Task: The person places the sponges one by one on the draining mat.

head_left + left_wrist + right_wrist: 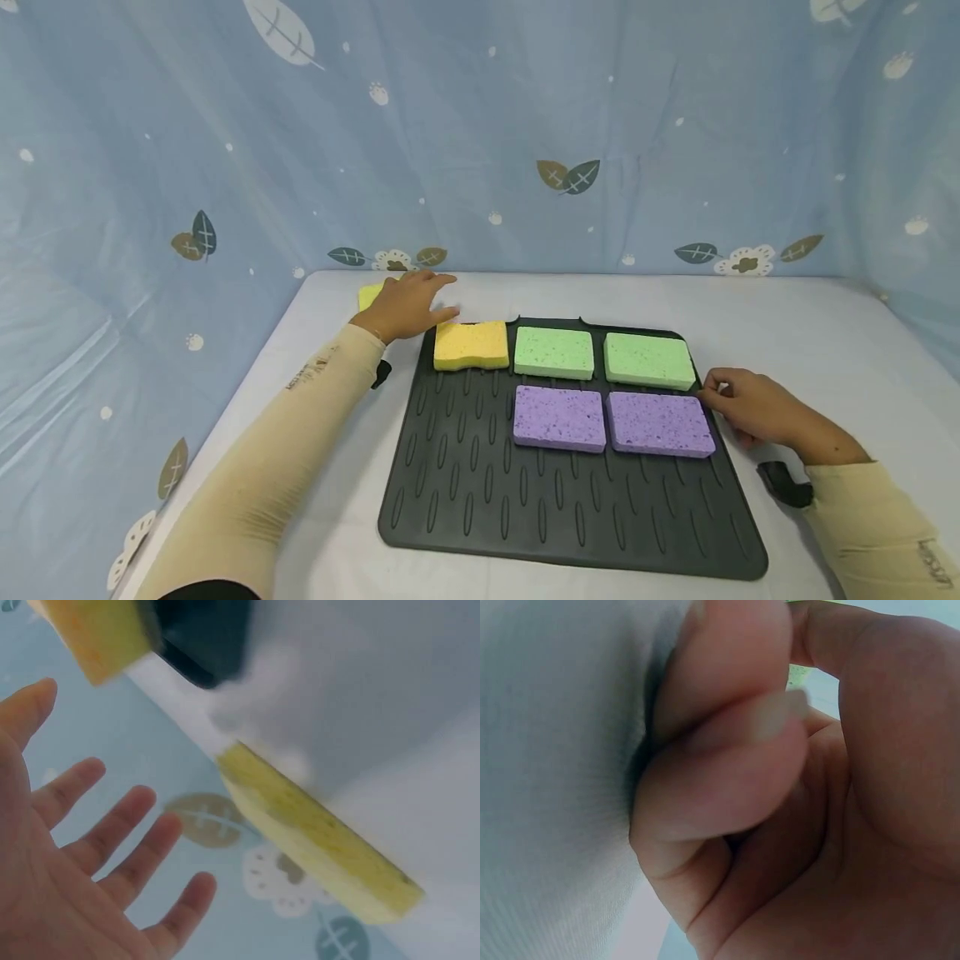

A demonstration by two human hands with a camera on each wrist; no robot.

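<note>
My left hand [408, 304] reaches to the back left with its fingers spread, and the left wrist view shows its palm holding nothing. Beside it, a lemon-yellow sponge [322, 832] lies on the white cloth, partly covered by the hand in the head view. A deeper yellow sponge [471, 345] sits at the back left of a dark grey ridged mat [555, 517], just right of my left thumb. At the mat's right edge, my right hand [757, 408] pinches the rim with thumb and forefinger; its other fingers curl against the cloth [555, 787].
Two green sponges [553, 352] continue the mat's back row. Two purple sponges [558, 418] lie in front of them. A blue patterned curtain [480, 150] hangs behind the table. Black wrist cameras [783, 485] stick out below both wrists.
</note>
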